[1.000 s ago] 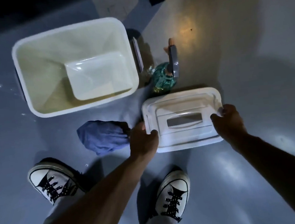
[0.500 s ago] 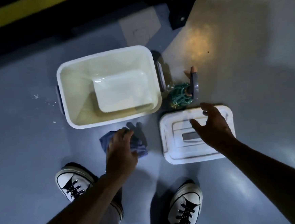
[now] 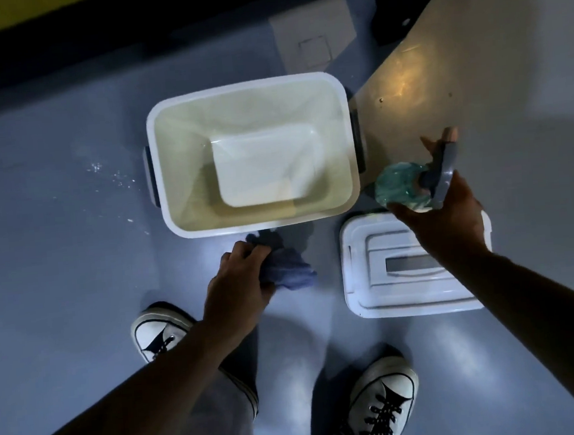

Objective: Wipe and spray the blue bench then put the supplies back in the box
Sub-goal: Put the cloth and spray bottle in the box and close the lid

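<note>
Since half a second back my right hand [image 3: 446,225] has left the lid and gone forward to the spray bottle [image 3: 401,187]; my left hand [image 3: 236,286] has closed down on the cloth [image 3: 288,272]. Both feet and the box sit as they were.

Right fingers are wrapped on the bottle's lower body, thumb side toward me, the grey trigger head [image 3: 442,174] just past my fingertips and the orange nozzle beyond that. Whether it has lifted off the floor I cannot tell. Left fingers are bunched tight on the cloth, most of it spilling out to the right of my knuckles.

Doing this step well, as I judge it: take the bottle by the body or neck, keep off the trigger, keep it upright, and gather all the loose cloth so nothing drags.

Bottle: clear greenish plastic, ribbed or faceted, probably slick; rigid grey sprayer. Cloth: soft blue fabric, crumpled, limp.

Just ahead of my left fingertips is the box [image 3: 248,90], open, white plastic, rounded rectangle, smooth glossy walls, dark side handles, nothing in it that I can see. Under my right wrist lies the lid [image 3: 388,298], flat white plastic with a stepped top and a slot handle. Both rest on a smooth blue-grey floor [image 3: 61,286]. Further out to the right is a pale, glossy panel [image 3: 507,62]; the blue bench itself I cannot pick out for sure. My white lace-up shoes [image 3: 382,398] are nearest me.
</note>
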Demonstrator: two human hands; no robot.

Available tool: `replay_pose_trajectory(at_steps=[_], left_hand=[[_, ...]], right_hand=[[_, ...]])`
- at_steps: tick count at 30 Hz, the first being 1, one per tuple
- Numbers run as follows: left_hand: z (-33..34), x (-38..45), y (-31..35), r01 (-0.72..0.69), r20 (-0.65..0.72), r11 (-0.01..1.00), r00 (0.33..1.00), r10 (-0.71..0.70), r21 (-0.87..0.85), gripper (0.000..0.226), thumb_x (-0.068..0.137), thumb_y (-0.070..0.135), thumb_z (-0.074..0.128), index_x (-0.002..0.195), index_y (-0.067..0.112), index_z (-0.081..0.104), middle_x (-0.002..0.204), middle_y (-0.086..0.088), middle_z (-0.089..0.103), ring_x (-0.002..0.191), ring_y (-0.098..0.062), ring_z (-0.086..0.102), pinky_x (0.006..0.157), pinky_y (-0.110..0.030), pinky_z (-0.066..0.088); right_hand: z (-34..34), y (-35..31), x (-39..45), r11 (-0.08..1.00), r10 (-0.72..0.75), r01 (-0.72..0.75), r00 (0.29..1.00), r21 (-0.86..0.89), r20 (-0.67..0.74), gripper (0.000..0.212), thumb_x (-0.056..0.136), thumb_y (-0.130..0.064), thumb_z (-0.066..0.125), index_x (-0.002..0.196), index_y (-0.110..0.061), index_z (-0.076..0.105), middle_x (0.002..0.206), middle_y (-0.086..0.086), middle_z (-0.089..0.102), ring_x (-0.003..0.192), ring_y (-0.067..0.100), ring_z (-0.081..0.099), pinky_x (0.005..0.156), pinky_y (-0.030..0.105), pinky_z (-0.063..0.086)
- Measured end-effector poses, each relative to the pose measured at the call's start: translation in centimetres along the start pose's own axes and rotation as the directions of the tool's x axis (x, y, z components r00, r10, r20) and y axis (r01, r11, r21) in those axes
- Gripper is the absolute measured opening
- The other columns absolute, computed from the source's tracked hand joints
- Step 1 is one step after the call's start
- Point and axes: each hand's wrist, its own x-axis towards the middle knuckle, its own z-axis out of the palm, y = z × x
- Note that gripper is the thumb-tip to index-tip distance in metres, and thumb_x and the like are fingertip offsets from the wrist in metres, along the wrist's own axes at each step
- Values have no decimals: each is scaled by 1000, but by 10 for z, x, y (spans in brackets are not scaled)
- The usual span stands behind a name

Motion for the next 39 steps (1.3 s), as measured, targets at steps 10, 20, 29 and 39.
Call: replay_pose_trajectory(at_steps=[10, 20, 29, 39], left_hand=[[-146, -18, 60, 192, 2, 782, 971, -237, -593, 30, 74, 28, 68, 103, 28, 60, 86, 11, 67, 73, 0, 63, 56, -13, 45], [-133, 117, 10, 537, 153, 645, 819, -553, -544, 20, 77, 29, 65, 71, 13, 56, 59, -7, 57, 63, -30, 63, 53, -27, 42], [-101, 92, 9, 404, 7, 658, 855, -518, -636, 5, 86, 16, 60, 90, 14, 59, 85, 1, 63, 77, -19, 59, 57, -20, 38], [-96, 30, -4, 251, 19, 485, 901, -433, -838, 17, 83, 15, 59, 92, 25, 70, 88, 8, 72, 76, -14, 64, 71, -33, 51]], right_hand=[[-53, -93, -58, 994, -90, 89, 996, 63, 5, 91, 69, -36, 91, 143, -43, 39, 119, -12, 66, 107, 17, 68, 96, 45, 56], [-3, -138, -39, 969, -245, 239, 964, 64, 106, 82, 69, -36, 91, 138, -27, 48, 127, -8, 66, 110, 13, 66, 88, 37, 59], [47, -151, -14, 789, -406, 492, 867, -368, 287, 85, 71, -43, 83, 145, -23, 48, 142, 6, 55, 123, 32, 55, 95, 45, 48], [123, -153, 37, 541, -347, 586, 809, -603, 475, 87, 67, -40, 86, 143, -24, 48, 146, 24, 39, 129, 46, 44, 100, 59, 46]])
